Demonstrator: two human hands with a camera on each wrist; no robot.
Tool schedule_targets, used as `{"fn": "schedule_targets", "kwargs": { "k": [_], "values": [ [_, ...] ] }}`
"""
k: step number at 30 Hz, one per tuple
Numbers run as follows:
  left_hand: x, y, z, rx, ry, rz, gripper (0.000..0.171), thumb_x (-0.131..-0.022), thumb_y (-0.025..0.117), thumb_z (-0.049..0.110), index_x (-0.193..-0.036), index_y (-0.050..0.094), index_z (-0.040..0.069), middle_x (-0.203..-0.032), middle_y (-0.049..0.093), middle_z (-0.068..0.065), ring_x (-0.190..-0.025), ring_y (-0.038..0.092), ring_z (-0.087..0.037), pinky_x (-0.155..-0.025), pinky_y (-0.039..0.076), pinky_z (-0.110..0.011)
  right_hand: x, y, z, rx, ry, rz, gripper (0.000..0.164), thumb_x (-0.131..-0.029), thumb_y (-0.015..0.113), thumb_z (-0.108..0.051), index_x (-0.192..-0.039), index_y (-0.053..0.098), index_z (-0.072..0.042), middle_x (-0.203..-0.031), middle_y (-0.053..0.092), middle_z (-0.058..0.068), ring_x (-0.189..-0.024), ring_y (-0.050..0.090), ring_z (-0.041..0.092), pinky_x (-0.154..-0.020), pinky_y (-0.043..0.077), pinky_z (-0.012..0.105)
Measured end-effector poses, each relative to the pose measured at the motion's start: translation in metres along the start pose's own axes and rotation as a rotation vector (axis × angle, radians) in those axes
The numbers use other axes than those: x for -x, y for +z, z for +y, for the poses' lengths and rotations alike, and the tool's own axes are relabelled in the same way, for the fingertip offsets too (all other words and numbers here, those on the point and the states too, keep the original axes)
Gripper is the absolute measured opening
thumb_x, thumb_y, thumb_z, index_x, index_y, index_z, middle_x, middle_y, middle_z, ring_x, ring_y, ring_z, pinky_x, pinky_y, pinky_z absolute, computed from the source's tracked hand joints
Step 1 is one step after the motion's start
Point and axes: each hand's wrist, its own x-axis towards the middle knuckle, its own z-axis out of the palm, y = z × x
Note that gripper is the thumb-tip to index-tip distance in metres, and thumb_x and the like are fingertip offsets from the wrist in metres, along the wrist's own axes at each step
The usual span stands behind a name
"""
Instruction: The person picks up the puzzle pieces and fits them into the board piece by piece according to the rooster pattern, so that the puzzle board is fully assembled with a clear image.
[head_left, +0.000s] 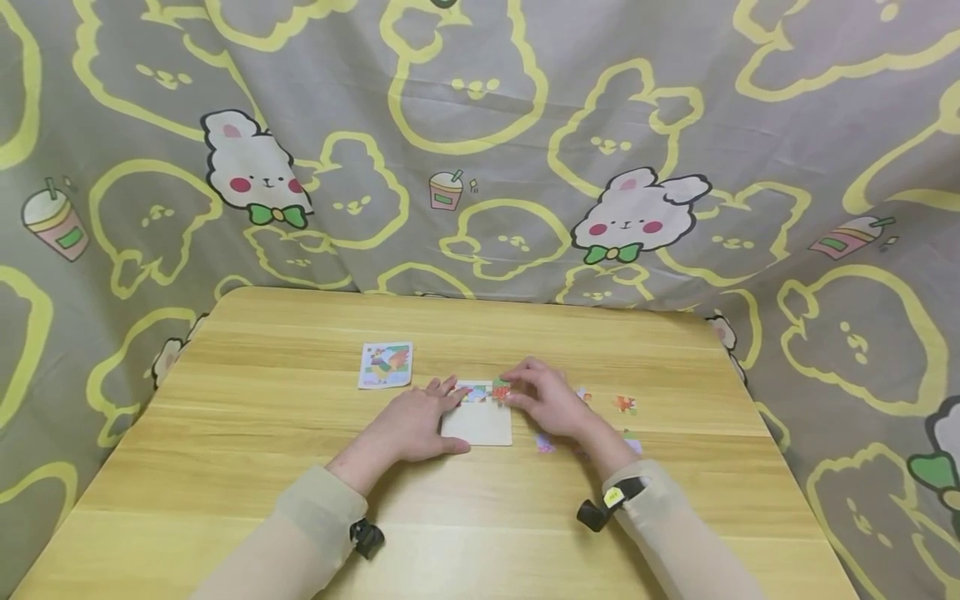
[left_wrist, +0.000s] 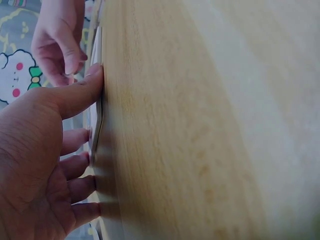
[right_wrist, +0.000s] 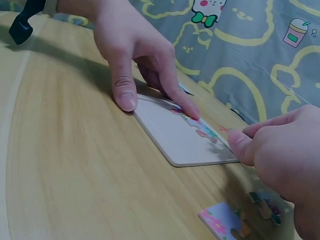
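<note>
A white puzzle board [head_left: 480,427] lies on the table, with joined colourful puzzle pieces [head_left: 474,394] along its far edge. My left hand [head_left: 415,423] rests at the board's left side. Its thumb touches the near left corner, and in the right wrist view a fingertip presses on the placed pieces. At the far right corner my right hand [head_left: 553,402] pinches a red and green puzzle piece [head_left: 500,390] between thumb and fingers. That piece is mostly hidden by the fingers in the right wrist view.
Loose puzzle pieces lie right of the board, among them an orange one [head_left: 625,403] and a lilac one with pink flowers [right_wrist: 216,220], partly under the right forearm. A square picture card [head_left: 386,366] lies at the back left. A patterned curtain [head_left: 480,150] hangs behind the wooden table [head_left: 480,517].
</note>
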Motion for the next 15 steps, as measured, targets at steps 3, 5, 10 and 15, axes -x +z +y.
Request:
{"fn": "schedule_targets", "kwargs": {
  "k": [3, 5, 10, 15],
  "values": [
    [0.0, -0.0004, 0.0002, 0.001, 0.001, -0.001, 0.096, -0.088, 0.075, 0.069, -0.164, 0.044, 0.02, -0.17, 0.032, -0.008, -0.153, 0.035, -0.038, -0.122, 0.032, -0.057, -0.0013, 0.0028, 0.0019, 0.022, -0.003, -0.006, 0.035, -0.099, 0.077, -0.023, -0.133, 0.073, -0.015, -0.111, 0.063, -0.008, -0.091, 0.053, 0.015, -0.093, 0.031, 0.045],
    [0.0002, -0.0004, 0.0002, 0.001, 0.003, 0.0, 0.096, -0.088, 0.075, 0.069, -0.164, 0.044, 0.02, -0.17, 0.033, -0.009, -0.153, 0.035, -0.038, -0.122, 0.032, -0.057, -0.002, 0.0046, 0.0029, 0.043, -0.01, -0.011, 0.035, -0.099, 0.077, -0.024, -0.133, 0.073, -0.016, -0.113, 0.063, -0.01, -0.093, 0.054, 0.014, -0.094, 0.029, 0.046],
    [0.0005, -0.001, 0.0004, 0.001, 0.003, 0.001, 0.095, -0.088, 0.075, 0.068, -0.164, 0.044, 0.019, -0.17, 0.033, -0.009, -0.153, 0.035, -0.037, -0.122, 0.031, -0.056, -0.0035, 0.0083, 0.0034, 0.077, -0.024, -0.027, 0.036, -0.101, 0.075, -0.026, -0.135, 0.072, -0.015, -0.118, 0.063, -0.009, -0.097, 0.055, 0.012, -0.094, 0.025, 0.046],
    [-0.0001, -0.001, 0.0, 0.0, 0.002, -0.003, 0.095, -0.088, 0.075, 0.068, -0.164, 0.044, 0.02, -0.17, 0.032, -0.008, -0.153, 0.035, -0.037, -0.122, 0.031, -0.056, -0.0046, 0.01, 0.0017, 0.094, -0.02, -0.041, 0.036, -0.103, 0.073, -0.025, -0.136, 0.071, -0.013, -0.117, 0.062, -0.007, -0.092, 0.051, 0.015, -0.092, 0.023, 0.045]
  ]
}}
